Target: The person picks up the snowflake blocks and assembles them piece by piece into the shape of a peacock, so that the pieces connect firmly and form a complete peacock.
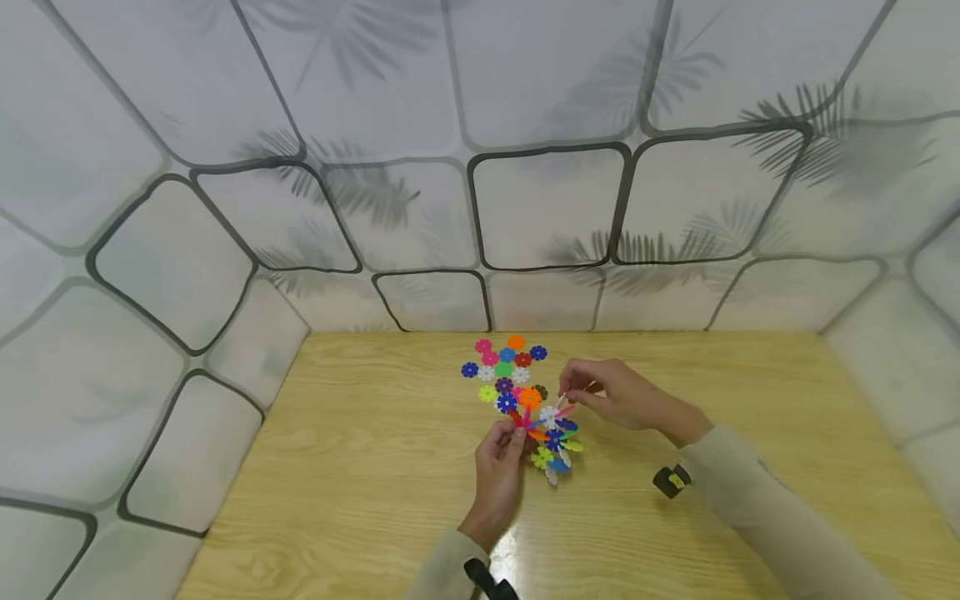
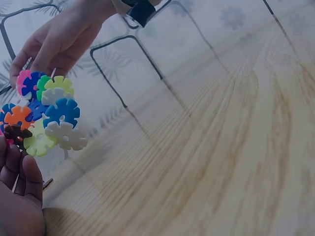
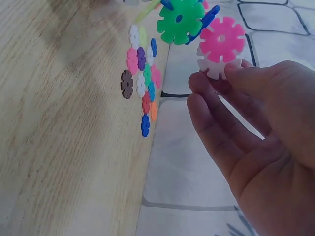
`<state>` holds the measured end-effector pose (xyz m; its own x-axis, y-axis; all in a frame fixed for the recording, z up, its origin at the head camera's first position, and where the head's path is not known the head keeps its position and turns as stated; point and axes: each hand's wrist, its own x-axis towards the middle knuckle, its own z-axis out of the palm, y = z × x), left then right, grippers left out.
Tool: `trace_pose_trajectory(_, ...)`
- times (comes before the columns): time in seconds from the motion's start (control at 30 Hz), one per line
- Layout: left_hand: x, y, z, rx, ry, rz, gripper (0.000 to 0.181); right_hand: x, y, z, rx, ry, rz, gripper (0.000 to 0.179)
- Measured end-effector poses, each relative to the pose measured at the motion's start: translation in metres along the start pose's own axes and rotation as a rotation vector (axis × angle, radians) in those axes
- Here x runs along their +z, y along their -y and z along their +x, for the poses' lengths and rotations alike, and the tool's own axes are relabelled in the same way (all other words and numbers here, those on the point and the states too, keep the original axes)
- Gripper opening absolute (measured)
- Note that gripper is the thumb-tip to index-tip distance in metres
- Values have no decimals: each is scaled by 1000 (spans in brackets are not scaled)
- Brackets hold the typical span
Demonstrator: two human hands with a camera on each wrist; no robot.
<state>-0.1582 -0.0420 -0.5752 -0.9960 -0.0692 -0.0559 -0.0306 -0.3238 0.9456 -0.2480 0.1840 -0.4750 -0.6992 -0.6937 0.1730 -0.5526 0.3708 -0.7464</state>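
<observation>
My left hand (image 1: 500, 477) grips the left side of a cluster of interlocking flower-shaped plastic discs (image 1: 553, 439), holding it up above the table. Blue, white, yellow and orange discs of the cluster show in the left wrist view, with a brown disc (image 2: 17, 132) close to the left fingertips. On the other side, my right hand (image 1: 618, 396) pinches a white notched disc (image 3: 212, 68) between thumb and fingertips. This white disc overlaps the lower edge of a pink disc (image 3: 222, 40) of the cluster in the right wrist view. A green disc (image 3: 179, 20) stands beside the pink one.
Several loose flower discs (image 1: 504, 368) in mixed colours lie flat on the wooden table (image 1: 360, 467), near its back edge and beyond the cluster. A patterned white cloth wall (image 1: 551, 208) rises behind the table and along the left and right sides.
</observation>
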Motion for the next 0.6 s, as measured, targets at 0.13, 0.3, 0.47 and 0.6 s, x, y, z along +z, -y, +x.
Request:
trace_pose_trajectory(0.13,0,-2,-1,-3,5,22,26,0,5,1,3,-8,-31,10)
trace_pose_trajectory(0.3,1,-5,-2,7,12,46,26,-2,6,1,-16,13,-64,11)
trace_pose_trajectory(0.47,0,-4,-1,5,13,56,25,-2,5,1,-27,31,-124,11)
trace_pose_trajectory(0.6,-2,-3,-2,-5,17,59,24,-1,5,1,-24,38,-144,11)
